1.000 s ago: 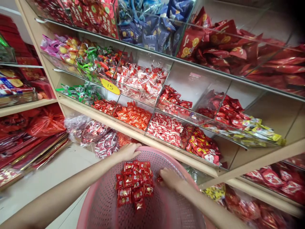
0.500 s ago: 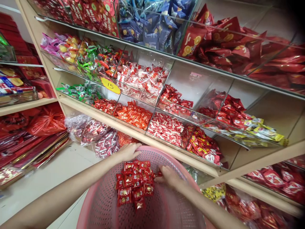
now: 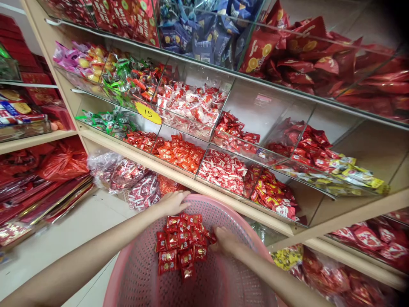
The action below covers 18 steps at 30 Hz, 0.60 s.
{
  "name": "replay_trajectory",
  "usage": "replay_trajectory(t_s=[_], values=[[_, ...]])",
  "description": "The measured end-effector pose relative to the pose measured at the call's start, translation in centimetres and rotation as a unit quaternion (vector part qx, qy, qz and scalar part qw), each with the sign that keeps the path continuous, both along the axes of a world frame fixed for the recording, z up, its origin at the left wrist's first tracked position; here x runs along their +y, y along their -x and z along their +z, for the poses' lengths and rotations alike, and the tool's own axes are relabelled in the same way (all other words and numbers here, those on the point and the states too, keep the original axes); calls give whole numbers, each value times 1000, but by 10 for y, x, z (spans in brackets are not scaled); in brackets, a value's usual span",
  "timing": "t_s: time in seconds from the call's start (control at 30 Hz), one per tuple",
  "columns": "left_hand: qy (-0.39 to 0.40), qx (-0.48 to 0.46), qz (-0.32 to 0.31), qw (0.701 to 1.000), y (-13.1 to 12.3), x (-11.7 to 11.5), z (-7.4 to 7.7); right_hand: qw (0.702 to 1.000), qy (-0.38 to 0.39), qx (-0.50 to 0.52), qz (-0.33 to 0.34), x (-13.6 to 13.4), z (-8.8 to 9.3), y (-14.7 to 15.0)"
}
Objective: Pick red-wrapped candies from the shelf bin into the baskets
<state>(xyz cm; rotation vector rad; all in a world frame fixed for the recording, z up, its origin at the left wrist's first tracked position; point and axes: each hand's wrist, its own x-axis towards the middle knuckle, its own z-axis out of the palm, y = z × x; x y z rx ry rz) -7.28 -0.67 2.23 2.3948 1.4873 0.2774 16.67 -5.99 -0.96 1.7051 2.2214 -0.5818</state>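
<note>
A pink plastic basket [image 3: 128, 260] with perforated walls stands in front of me. My left hand [image 3: 172, 203] grips its far rim on the left side. Several small red-and-gold wrapped candies [image 3: 182, 243] lie in a pile inside the basket. My right hand [image 3: 225, 240] reaches into the basket at the right edge of that pile. Its fingers are closed on a red candy packet [image 3: 211, 237], partly hidden by the fingers.
Clear-fronted shelf compartments hold orange packets [image 3: 180, 153], red-and-white candies [image 3: 222, 170] and larger red bags [image 3: 297, 51]. A yellow price tag [image 3: 148, 112] reads 15. Plastic bags of sweets [image 3: 128, 175] sit under the lower shelf, beside the tiled floor [image 3: 105, 217].
My right hand has shifted slightly down with the red packet at its fingertips. My left hand stays on the rim, and the candy pile looks the same.
</note>
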Motion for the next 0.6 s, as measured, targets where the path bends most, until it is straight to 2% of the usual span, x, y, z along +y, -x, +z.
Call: replay_trajectory(t_s=[0.3, 0.4, 0.5, 0.6], values=[[-8, 27, -5, 1000, 0, 1, -1, 996, -14, 88, 9, 0, -22, -13], [-9, 20, -11, 1000, 0, 0, -1, 987, -43, 151, 19, 1, -28, -13], [-9, 22, -9, 1000, 0, 0, -1, 978, -75, 191, 26, 4, -31, -13], [-13, 22, -11, 1000, 1, 0, -1, 982, -57, 181, 12, 7, -27, -17]])
